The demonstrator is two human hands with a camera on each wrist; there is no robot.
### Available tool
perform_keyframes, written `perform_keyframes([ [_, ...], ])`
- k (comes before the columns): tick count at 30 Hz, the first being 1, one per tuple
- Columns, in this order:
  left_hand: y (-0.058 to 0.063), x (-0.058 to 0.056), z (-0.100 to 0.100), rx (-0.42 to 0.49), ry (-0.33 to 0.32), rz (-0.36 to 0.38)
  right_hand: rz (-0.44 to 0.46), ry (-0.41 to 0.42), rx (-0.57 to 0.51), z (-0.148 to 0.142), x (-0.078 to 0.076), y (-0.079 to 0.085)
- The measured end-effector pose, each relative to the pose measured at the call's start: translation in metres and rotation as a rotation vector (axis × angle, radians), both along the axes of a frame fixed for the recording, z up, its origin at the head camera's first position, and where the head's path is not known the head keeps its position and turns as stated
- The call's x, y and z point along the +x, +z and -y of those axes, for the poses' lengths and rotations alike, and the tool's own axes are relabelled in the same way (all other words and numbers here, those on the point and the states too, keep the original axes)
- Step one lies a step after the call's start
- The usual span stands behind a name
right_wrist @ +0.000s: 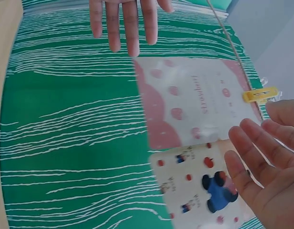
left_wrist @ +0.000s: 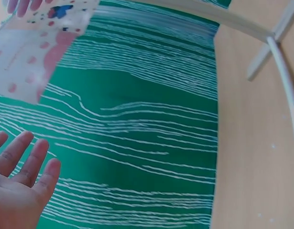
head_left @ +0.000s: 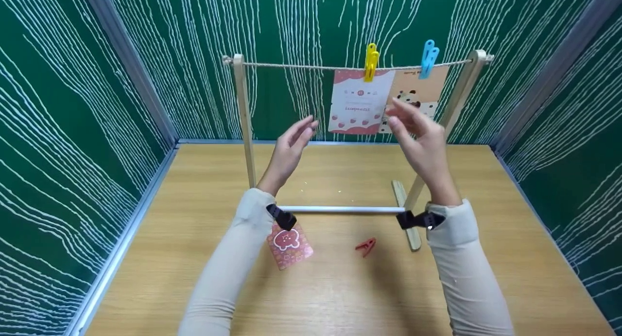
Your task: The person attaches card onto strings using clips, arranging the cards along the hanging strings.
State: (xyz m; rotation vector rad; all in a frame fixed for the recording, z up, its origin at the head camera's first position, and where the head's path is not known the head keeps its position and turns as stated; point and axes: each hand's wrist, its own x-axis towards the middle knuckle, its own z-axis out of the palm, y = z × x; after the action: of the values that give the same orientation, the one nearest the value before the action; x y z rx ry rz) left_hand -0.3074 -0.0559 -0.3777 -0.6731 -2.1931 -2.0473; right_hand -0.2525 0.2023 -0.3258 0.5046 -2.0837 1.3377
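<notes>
Two cards hang side by side from a string (head_left: 291, 66): a pink and white strawberry card (head_left: 357, 105) under a yellow clothespin (head_left: 371, 63), and a bear card (head_left: 440, 86) under a blue clothespin (head_left: 428, 59). My right hand (head_left: 422, 139) is raised before the bear card, partly covering it, fingers loosely bent and holding nothing. To the left of the strawberry card my left hand (head_left: 290, 151) is lifted, also with nothing in it. The right wrist view shows both hands (right_wrist: 270, 171) with their fingers spread apart from the cards.
A wooden frame with a left post (head_left: 245, 122) and a right post (head_left: 461, 100) carries the string; a white bar (head_left: 340, 210) joins it low down. On the table (head_left: 194, 258) lie a pink card (head_left: 289, 246) and a red clothespin (head_left: 367, 246). Green walls (head_left: 204, 108) surround the table.
</notes>
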Motion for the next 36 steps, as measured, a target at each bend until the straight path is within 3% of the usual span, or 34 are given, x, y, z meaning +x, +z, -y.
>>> perform_keyframes([
  [10, -0.046, 0.004, 0.021, -0.022, 0.001, 0.078, 0.121, 0.01, -0.01, -0.004, 0.005, -0.051],
  [23, -0.102, 0.013, 0.052, -0.092, 0.062, 0.187, 0.36, -0.029, 0.021, -0.013, 0.018, -0.111],
  [30, -0.13, 0.018, 0.071, -0.139, 0.085, 0.287, 0.457, -0.048, 0.002, -0.015, 0.026, -0.14],
  [36, -0.151, 0.021, 0.082, -0.179, 0.14, 0.305, 0.526, -0.082, -0.021, -0.016, 0.031, -0.164],
])
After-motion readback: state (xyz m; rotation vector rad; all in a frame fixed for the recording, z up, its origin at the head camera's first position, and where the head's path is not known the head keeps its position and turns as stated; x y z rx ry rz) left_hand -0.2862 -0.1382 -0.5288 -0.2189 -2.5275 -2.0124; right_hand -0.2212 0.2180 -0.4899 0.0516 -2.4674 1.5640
